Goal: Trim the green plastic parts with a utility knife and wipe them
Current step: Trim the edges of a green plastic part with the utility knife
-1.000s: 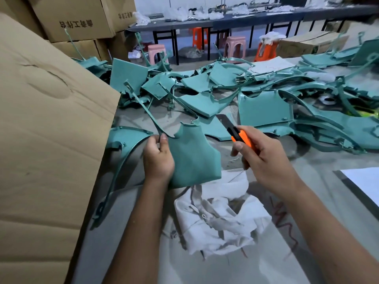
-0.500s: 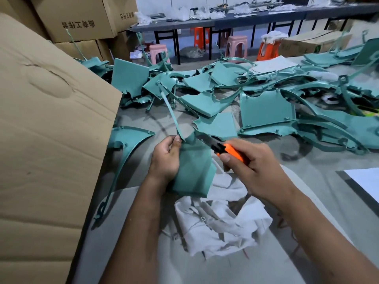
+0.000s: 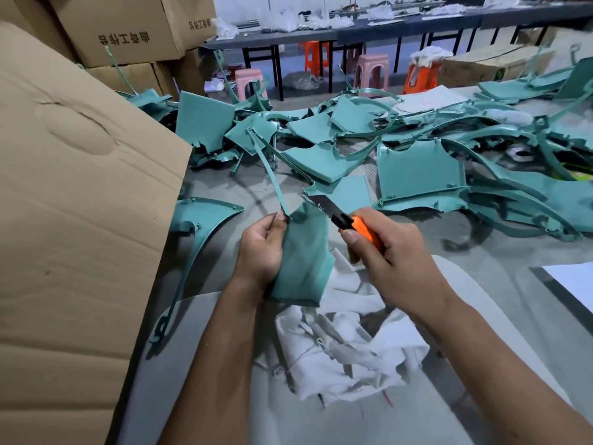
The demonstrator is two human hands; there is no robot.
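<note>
Head view: a person works at a grey counter (image 3: pixel 481 284), with both hands in the middle near the front edge.
Left hand (image 3: pixel 260 252): its fingers curl round the left side of a green plastic part (image 3: pixel 305 258) and hold it up, a bit tilted, over a white rag (image 3: pixel 346 342).
Long strip: a thin green strip (image 3: pixel 269 175) sticks up and back from the top left corner of the part, by the thumb.
Right hand (image 3: pixel 391 258): its fingers grip an orange utility knife (image 3: pixel 362 231).
Key spot: the blade (image 3: pixel 322 203) points left and touches the top edge of the part, just right of the strip.
Next cut, I think: the blade has to go along that top edge, so the right hand does it.
Watch out: the left thumb is close to the blade.
More parts: a big green pile (image 3: pixel 417 168) waits toward the back edge.
</note>
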